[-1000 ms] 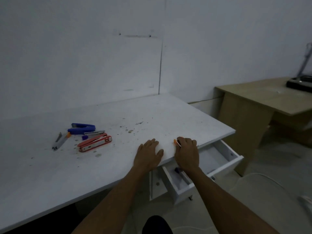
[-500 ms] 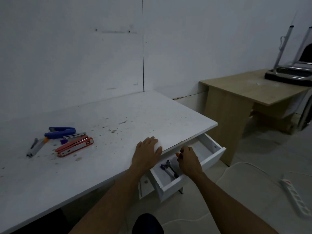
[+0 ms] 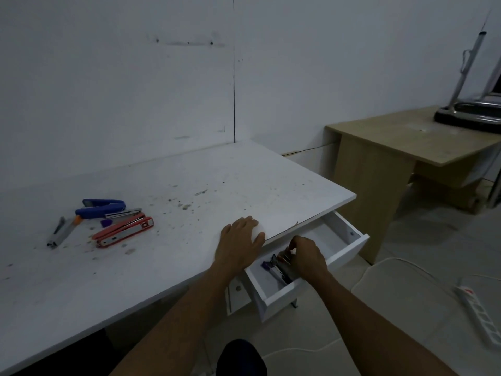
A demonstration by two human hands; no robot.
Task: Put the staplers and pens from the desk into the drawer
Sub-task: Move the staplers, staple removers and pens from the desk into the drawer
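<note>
On the white desk [image 3: 189, 169], far left: a grey pen [image 3: 61, 232], blue stapler [image 3: 100, 208], red stapler [image 3: 123, 232]. Left hand [image 3: 240, 244] lies flat, empty, at the desk edge. Right hand [image 3: 306, 255] is curled inside the open drawer [image 3: 344, 249] over items already there; its grip cannot be told.

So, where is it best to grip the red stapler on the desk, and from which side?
Grip the red stapler across its long flanks near the middle, coming from above. It lies flat and slanted, with bare desk on its near side; the blue stapler crowds only the far side. The left hand is probably closest.
</note>
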